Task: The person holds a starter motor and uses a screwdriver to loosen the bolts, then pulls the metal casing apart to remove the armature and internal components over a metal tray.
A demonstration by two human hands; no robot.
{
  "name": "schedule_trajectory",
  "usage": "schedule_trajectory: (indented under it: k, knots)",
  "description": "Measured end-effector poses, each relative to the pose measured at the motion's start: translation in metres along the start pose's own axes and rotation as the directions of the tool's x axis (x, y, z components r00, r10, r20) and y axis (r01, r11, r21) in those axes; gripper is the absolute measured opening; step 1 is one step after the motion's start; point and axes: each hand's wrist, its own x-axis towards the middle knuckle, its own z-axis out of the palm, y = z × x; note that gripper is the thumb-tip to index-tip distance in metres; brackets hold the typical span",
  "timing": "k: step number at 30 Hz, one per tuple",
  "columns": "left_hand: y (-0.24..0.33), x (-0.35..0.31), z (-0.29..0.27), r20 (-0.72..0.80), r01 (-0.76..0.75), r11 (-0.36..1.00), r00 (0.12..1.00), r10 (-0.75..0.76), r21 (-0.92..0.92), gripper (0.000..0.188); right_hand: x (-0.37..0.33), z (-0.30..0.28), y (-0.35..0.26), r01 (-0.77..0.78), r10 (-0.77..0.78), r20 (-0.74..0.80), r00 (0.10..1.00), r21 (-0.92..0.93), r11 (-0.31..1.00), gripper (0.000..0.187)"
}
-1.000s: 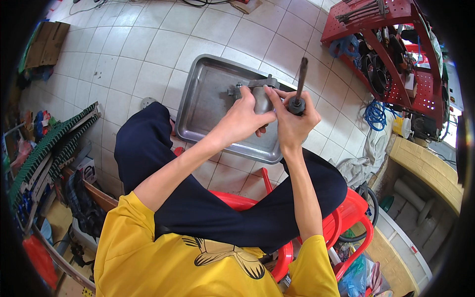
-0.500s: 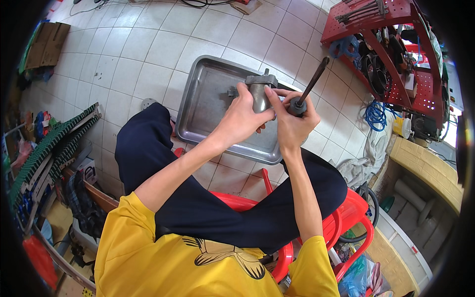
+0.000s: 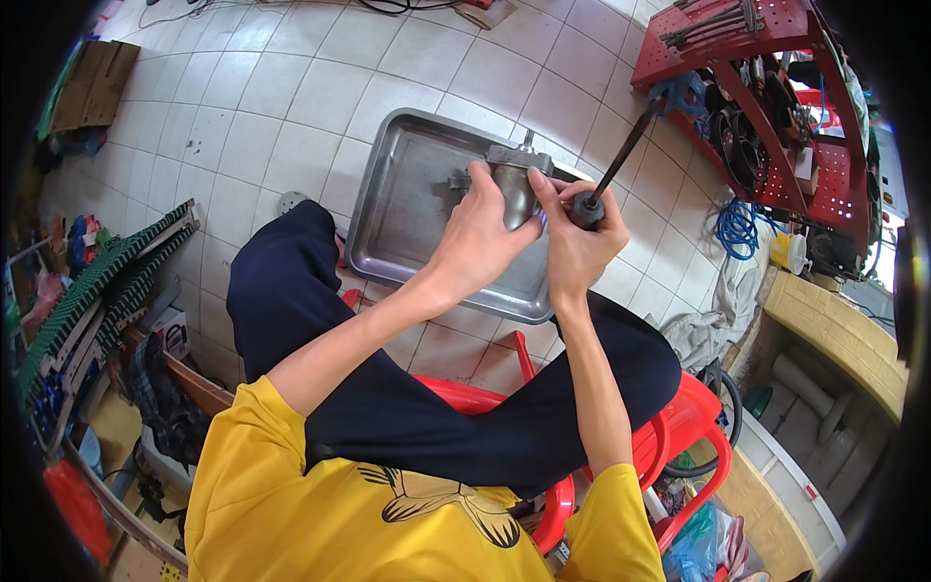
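Note:
My left hand (image 3: 482, 231) is closed round a grey metal part (image 3: 515, 190) with a rounded body, a flanged top and a thin shaft sticking up from it. Between the thumb and fingers of my right hand (image 3: 579, 238) is the dark handle of a screwdriver (image 3: 618, 158), its long shank pointing up and to the right. My right thumb also touches the side of the metal part. Both hands are above a shallow steel tray (image 3: 366, 215) on the floor. A small dark piece (image 3: 460, 181) shows beside my left fingers; what it joins to is hidden.
A red tool rack (image 3: 722, 58) with tools stands at the far right, a coiled blue hose (image 3: 739, 229) below it. Red plastic chairs (image 3: 693, 417) are around my legs. Green-striped strips (image 3: 107, 281) and clutter lie on the left. A cardboard piece (image 3: 94, 85) leans at the far left.
The metal part has turned and tilted slightly in my left hand, shifting a little right. The screwdriver's shank now leans farther to the right and its tip has dropped away.

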Motion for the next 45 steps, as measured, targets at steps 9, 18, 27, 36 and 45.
schedule_trajectory:
  k: [9,18,27,36,45]
  knots:
    - [0.009,-0.001,0.002,-0.079,-0.061,0.989,0.996,0.051,-0.133,0.059,-0.001,-0.005,0.001,-0.317,0.307,0.087,0.948,0.362,0.877,0.03]
    - [0.008,0.0,0.0,-0.095,-0.093,0.994,0.992,0.087,-0.054,0.058,0.007,-0.007,-0.01,-0.317,0.288,0.145,0.947,0.253,0.914,0.029]
    - [0.009,0.002,-0.004,-0.06,-0.021,0.991,0.998,0.014,-0.129,0.062,0.008,-0.008,-0.008,-0.301,0.262,0.19,0.946,0.217,0.929,0.03]
    - [0.02,0.002,-0.009,-0.023,0.078,0.944,0.996,-0.09,-0.321,0.051,0.006,-0.008,-0.015,-0.315,0.279,0.206,0.938,0.176,0.933,0.029]
    - [0.015,0.003,-0.01,0.001,0.073,0.918,0.997,-0.079,-0.39,0.059,0.009,-0.009,-0.009,-0.247,0.217,0.204,0.954,0.13,0.96,0.028]
